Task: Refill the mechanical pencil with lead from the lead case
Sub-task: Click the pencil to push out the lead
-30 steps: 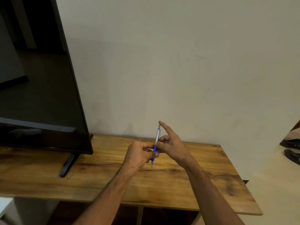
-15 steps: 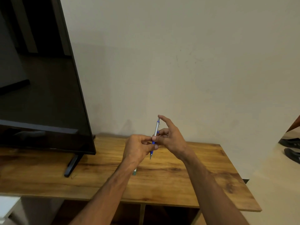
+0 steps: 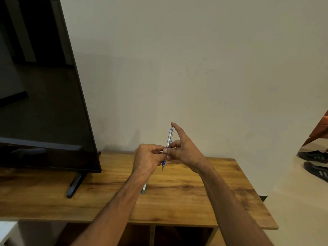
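Note:
The mechanical pencil, silver with blue trim, stands nearly upright above the wooden table, tip down. My left hand pinches its lower barrel. My right hand grips the middle, and its index finger reaches up to the pencil's top end. The lead case, a small white and teal piece, lies on the table, mostly hidden behind my left forearm.
A large black TV on a stand fills the table's left half, its foot near my left arm. A plain wall stands close behind. Black shoes lie on the floor at the right.
Both hands keep their hold on the pencil in the same pose. The camera has tilted, so the lead case now shows beside my left forearm.

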